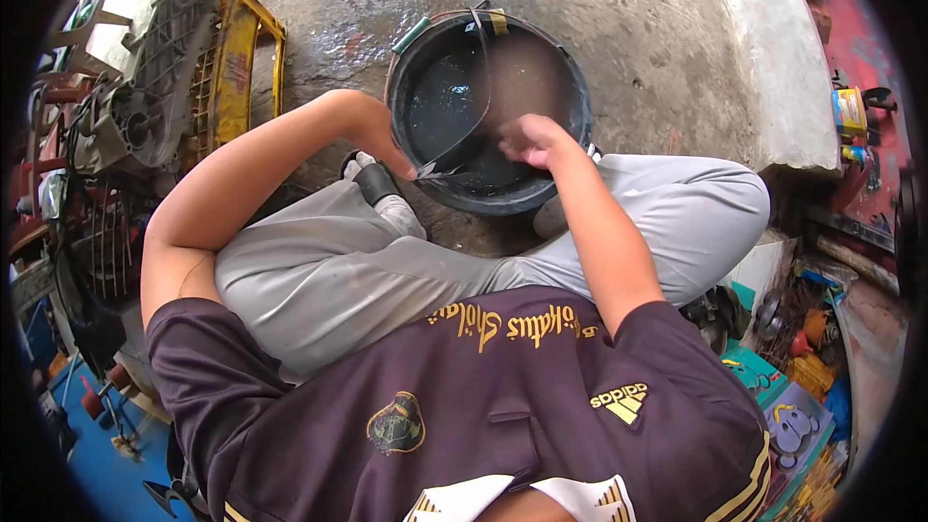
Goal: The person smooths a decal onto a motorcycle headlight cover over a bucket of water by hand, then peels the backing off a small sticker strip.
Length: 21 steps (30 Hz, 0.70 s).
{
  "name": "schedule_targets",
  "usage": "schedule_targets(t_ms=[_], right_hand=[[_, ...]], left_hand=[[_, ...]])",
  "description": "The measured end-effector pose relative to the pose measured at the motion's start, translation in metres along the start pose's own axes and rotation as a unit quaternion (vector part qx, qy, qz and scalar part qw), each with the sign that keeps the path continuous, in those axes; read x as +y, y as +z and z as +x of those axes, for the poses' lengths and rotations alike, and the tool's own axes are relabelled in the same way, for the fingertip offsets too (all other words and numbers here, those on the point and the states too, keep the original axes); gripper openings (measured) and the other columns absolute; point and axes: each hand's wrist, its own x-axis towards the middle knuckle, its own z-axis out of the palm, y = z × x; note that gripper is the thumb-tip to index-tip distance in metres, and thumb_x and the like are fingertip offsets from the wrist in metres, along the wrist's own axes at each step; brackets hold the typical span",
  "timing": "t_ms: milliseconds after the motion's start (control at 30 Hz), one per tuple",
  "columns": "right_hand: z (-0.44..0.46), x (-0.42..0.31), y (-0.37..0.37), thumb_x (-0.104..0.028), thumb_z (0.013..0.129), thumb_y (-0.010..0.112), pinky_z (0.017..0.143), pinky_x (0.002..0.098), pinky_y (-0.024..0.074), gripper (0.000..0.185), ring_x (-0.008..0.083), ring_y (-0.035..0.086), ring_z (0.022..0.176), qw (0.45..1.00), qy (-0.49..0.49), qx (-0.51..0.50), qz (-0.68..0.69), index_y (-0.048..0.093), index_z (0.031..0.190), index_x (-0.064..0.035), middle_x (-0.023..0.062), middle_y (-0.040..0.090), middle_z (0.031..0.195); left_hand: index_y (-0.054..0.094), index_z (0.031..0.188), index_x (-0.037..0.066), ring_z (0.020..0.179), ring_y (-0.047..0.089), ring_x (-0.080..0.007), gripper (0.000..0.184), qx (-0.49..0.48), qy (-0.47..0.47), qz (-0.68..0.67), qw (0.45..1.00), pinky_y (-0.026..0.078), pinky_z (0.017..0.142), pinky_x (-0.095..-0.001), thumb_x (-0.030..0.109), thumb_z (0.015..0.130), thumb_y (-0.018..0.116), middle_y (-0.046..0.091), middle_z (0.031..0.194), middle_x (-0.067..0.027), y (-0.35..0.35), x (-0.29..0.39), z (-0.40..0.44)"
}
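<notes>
A round black bucket [574, 174] with dark water stands on the floor before me. My left hand [387, 142] bends down at its near left rim, fingers mostly hidden; its fingertips pinch beside a pale, pointed piece that I cannot make out. A thin dark strip [487, 72] runs from the far rim down through the bucket towards that hand. Over the right part of the water is my right hand [530, 141], its fingers curled and slightly blurred; what they hold, if anything, is not visible. The two hands are apart.
My bent, grey-trousered legs flank the bucket. A yellow crate [234, 68] and a metal engine casing [172, 63] stand on the left. Wet patches mark the concrete floor [638, 29]. A pale ledge [778, 68], small containers [851, 113] and cluttered parts are on the right.
</notes>
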Motion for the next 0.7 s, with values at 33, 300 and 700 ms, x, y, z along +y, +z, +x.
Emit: schedule_targets(t_ms=[33,300,700], right_hand=[[-0.009,-0.006,-0.004,-0.003,0.094,0.059,0.074,0.0397,0.0614,0.019,0.0292,0.073,0.081,0.998,-0.016,-0.045,0.049,0.073,0.105,0.004,0.0147,0.071,0.092],[-0.144,-0.049,0.08,-0.005,0.094,0.059,0.079,0.0315,0.0622,0.02,0.0197,0.075,0.085,0.922,-0.253,-0.147,-0.253,0.075,0.099,0.0063,0.0123,0.076,0.096],[-0.101,-0.041,0.039,-0.005,0.089,0.061,0.066,0.0313,0.0554,0.021,0.0156,0.072,0.073,0.921,-0.328,0.067,-0.198,0.08,0.095,0.0012,0.0114,0.077,0.083]], left_hand=[[0.074,0.137,0.018,0.131,0.065,-0.0395,0.089,-0.003,-0.019,0.013,1.0,0.048,0.112,-0.0471,0.082,0.075,0.076,0.071,0.137,-0.0216,0.001,0.0,0.001],[0.075,0.136,0.016,0.129,0.066,-0.0383,0.093,-0.011,-0.005,0.016,1.0,0.049,0.111,-0.046,0.084,0.073,0.075,0.072,0.136,-0.0207,0.003,-0.003,0.012],[0.071,0.141,0.017,0.135,0.063,-0.0373,0.091,-0.006,0.03,-0.048,0.998,0.046,0.114,-0.0464,0.081,0.076,0.076,0.07,0.141,-0.0184,0.006,-0.005,0.005]])
